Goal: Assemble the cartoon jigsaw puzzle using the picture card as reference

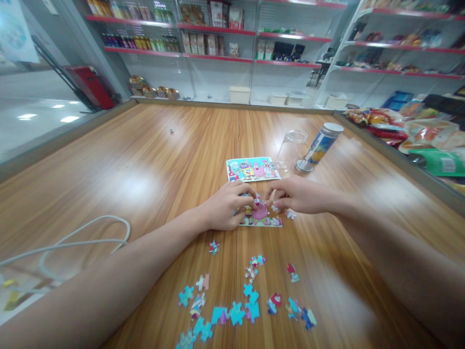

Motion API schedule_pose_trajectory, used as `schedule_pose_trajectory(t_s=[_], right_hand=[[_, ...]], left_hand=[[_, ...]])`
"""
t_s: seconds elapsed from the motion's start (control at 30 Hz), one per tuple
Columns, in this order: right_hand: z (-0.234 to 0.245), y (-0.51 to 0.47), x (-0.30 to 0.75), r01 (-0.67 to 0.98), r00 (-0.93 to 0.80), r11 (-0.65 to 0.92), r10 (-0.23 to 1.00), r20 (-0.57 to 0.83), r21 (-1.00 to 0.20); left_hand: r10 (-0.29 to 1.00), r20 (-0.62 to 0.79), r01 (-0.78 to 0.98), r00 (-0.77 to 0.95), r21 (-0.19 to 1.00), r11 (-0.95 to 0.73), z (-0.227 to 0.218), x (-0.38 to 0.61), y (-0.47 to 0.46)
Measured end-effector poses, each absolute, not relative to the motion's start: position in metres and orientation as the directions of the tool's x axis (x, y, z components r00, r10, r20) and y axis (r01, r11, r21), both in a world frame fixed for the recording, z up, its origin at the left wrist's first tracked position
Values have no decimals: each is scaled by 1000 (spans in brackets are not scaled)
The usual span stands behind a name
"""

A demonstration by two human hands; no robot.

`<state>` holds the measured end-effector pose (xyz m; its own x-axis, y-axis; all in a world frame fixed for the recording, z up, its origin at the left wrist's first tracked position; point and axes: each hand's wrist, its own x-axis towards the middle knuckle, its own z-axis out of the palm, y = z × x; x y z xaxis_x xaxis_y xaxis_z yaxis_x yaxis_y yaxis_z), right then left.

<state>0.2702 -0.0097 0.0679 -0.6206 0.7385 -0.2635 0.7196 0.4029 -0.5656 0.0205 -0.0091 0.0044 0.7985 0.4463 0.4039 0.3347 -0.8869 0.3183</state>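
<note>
A partly joined cartoon puzzle (pixel 262 215) lies on the wooden table (pixel 145 165) in front of me. My left hand (pixel 225 206) rests curled on its left side, fingertips pressed on the pieces. My right hand (pixel 296 195) comes in from the right, fingers pinched together at the puzzle's upper right edge; a small piece seems to sit under them. One loose piece (pixel 290 214) lies just under that hand. Several loose pieces (pixel 238 305), mostly blue, are scattered nearer to me. A printed reference picture (pixel 252 168) lies just beyond the puzzle.
A clear plastic tube (pixel 291 148) and a printed canister with a white lid (pixel 322 142) stand tilted behind the picture, a metal lid (pixel 304 166) beside them. A white cable (pixel 83 237) loops at the left. Snack bags (pixel 417 131) pile at the right; store shelves (pixel 218 43) stand behind.
</note>
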Motion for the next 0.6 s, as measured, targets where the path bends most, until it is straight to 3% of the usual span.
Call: schedule_pose_trajectory(t_s=[0.03, 0.13, 0.3, 0.6], right_hand=[[64, -7, 270, 680, -629, 334, 723, -285, -652], [50, 5, 272, 615, -633, 184, 695, -341, -766], [34, 17, 281, 522, -652, 23, 656, -381, -853], [40, 9, 274, 569, -666, 158, 663, -340, -807]], left_hand=[[449, 409, 338, 794, 316, -886, 4, 20, -9], [438, 441, 329, 783, 303, -894, 2, 20, -7], [358, 502, 255, 787, 265, -930, 0, 22, -7], [327, 357, 249, 875, 247, -936, -3, 26, -7]])
